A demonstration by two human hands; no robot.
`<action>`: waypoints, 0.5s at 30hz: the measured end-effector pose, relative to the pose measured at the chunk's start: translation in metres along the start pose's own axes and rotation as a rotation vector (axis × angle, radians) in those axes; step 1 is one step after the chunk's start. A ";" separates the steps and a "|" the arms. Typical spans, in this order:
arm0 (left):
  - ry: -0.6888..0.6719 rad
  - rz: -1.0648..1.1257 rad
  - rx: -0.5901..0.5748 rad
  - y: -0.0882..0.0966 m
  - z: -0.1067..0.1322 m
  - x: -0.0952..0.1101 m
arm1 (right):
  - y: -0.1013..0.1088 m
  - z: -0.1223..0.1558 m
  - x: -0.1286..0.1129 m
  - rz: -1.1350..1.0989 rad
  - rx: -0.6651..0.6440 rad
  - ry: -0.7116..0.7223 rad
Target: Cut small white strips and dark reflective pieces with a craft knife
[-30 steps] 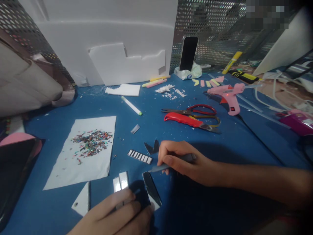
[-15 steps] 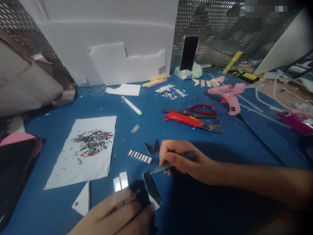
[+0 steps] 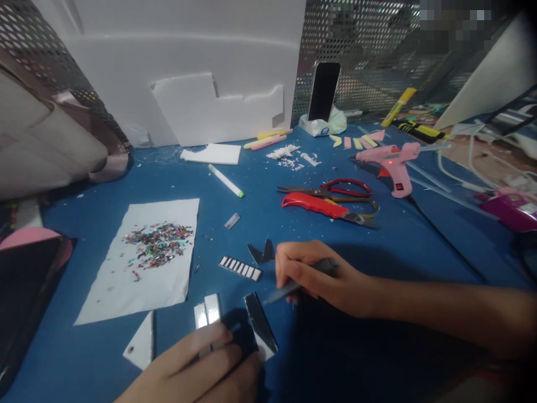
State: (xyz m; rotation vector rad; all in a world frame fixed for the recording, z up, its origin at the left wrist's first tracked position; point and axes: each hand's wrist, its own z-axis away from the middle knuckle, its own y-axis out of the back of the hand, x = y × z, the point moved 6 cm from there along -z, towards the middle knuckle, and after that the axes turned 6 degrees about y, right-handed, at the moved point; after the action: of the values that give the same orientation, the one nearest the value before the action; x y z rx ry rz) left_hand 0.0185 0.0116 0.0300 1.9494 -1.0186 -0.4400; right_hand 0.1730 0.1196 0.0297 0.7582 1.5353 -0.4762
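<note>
My right hand [image 3: 308, 271] is closed in a writing grip around a dark grey marker [image 3: 285, 292]. Its tip points left, close beside the right edge of a small strip [image 3: 260, 324], black on most of its face and white at the lower end. The fingertips of my left hand [image 3: 210, 358] hold that strip by its lower end; part of the grip is hidden. Two glossy white pieces [image 3: 212, 308] stick out from behind the left fingers. Above the strip lie a black piece with white bars [image 3: 240, 268] and a black V-shaped piece [image 3: 260, 254].
White paper [image 3: 100, 302] bearing colourful glitter bits [image 3: 161, 246] lies left, near a white triangular piece [image 3: 142, 341]. Scissors [image 3: 344, 187], a red-handled cutter [image 3: 314, 206] and a pink glue gun [image 3: 394, 165] with a trailing cord lie right. A phone [image 3: 325, 89] stands behind.
The marker's tip has slid slightly down and right along the strip's edge, with my right hand shifting a little. My left hand stays in place.
</note>
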 end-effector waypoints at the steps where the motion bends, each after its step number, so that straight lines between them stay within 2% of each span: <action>1: -0.062 -0.011 -0.024 -0.001 0.000 0.002 | 0.000 0.000 0.000 -0.009 -0.001 -0.001; 3: -0.175 -0.040 -0.065 -0.003 0.001 0.004 | 0.000 0.000 0.001 -0.013 0.008 -0.010; 4: -0.188 -0.043 -0.069 -0.003 0.001 0.002 | 0.001 0.000 0.001 -0.006 0.018 -0.015; 9: -0.186 -0.048 -0.075 -0.003 0.004 -0.002 | -0.001 -0.001 0.002 -0.034 -0.010 -0.031; 15: -0.198 -0.060 -0.076 -0.001 0.002 0.000 | 0.001 -0.001 0.000 -0.005 0.026 -0.006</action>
State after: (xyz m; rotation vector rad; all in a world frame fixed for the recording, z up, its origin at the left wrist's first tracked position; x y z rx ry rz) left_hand 0.0174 0.0109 0.0275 1.9004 -1.0531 -0.7073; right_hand 0.1730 0.1208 0.0298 0.7724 1.5286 -0.5021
